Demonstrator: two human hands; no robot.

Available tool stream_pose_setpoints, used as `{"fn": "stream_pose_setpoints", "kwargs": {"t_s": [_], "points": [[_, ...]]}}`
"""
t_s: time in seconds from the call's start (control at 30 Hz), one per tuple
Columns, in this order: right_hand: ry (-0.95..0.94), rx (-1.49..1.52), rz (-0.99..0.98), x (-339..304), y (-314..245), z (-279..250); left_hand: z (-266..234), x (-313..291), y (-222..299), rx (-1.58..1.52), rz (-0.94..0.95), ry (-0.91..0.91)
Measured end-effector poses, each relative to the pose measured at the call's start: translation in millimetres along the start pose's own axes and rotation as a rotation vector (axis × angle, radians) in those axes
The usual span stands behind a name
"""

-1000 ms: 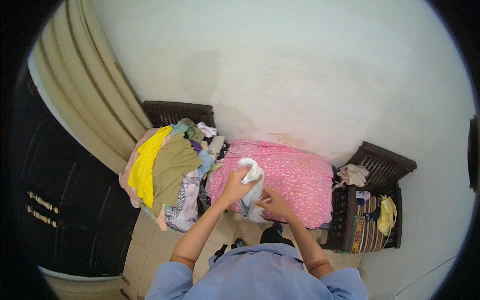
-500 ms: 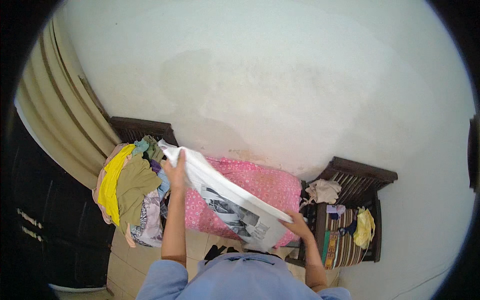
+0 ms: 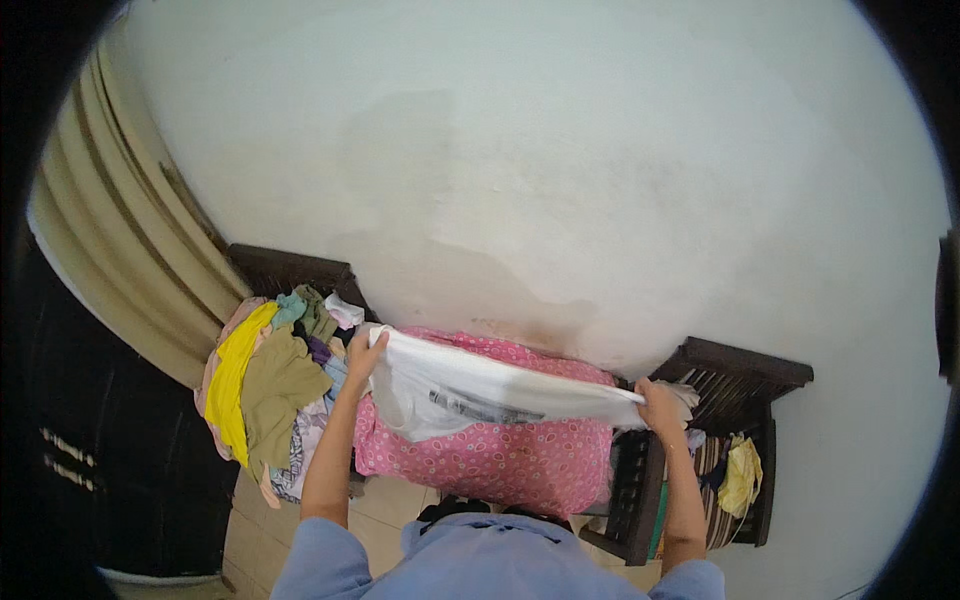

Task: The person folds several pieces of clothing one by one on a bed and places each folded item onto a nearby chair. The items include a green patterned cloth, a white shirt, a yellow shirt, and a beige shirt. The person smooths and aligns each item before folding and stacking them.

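Observation:
A white T-shirt (image 3: 450, 375) with a dark print hangs stretched sideways between my two hands. My left hand (image 3: 364, 357) is closed on its upper left corner, and my right hand (image 3: 660, 408) pinches the opposite end. Part of the print is lost in the folds. Beneath the shirt lies a pink patterned cloth (image 3: 500, 462) spread over a low surface. Just left of my left hand rises a heap of clothes, with a khaki garment (image 3: 282, 388) and a yellow garment (image 3: 240, 370) on top.
Dark slatted wooden furniture (image 3: 745, 378) stands at the right, with a striped cushion (image 3: 712, 455) and a yellow bag (image 3: 742, 478) on it. Another slatted piece (image 3: 290, 272) is behind the heap. A beige curtain (image 3: 125, 220) and black door (image 3: 110, 440) are at left; a pale wall (image 3: 600, 170) rises behind.
My right hand has moved right and up, pulling the shirt from a slant to nearly level and wider. My left hand has shifted slightly lower. The print now shows less.

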State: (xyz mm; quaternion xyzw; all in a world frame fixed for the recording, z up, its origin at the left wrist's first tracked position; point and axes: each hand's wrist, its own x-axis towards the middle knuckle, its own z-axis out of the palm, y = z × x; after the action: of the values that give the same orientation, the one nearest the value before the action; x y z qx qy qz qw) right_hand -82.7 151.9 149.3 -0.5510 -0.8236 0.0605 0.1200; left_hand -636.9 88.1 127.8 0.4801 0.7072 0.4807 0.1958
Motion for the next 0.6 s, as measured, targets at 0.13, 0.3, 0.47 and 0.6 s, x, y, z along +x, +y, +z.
{"fn": "stream_pose_setpoints", "kwargs": {"t_s": [0.13, 0.3, 0.47, 0.6], "points": [[0.242, -0.191, 0.075, 44, -6, 2, 40, 80, 15, -0.475, -0.271, 0.095], [0.619, -0.096, 0.158, 51, -24, -39, 9, 120, 83, -0.537, -0.063, 0.025], [0.613, 0.016, 0.250, 0, -25, -26, -13, 67, 55, -0.530, -0.013, -0.159], [0.575, 0.103, 0.141, -49, -26, 33, -15, 6, -52, -0.576, -0.185, -0.262]]}}
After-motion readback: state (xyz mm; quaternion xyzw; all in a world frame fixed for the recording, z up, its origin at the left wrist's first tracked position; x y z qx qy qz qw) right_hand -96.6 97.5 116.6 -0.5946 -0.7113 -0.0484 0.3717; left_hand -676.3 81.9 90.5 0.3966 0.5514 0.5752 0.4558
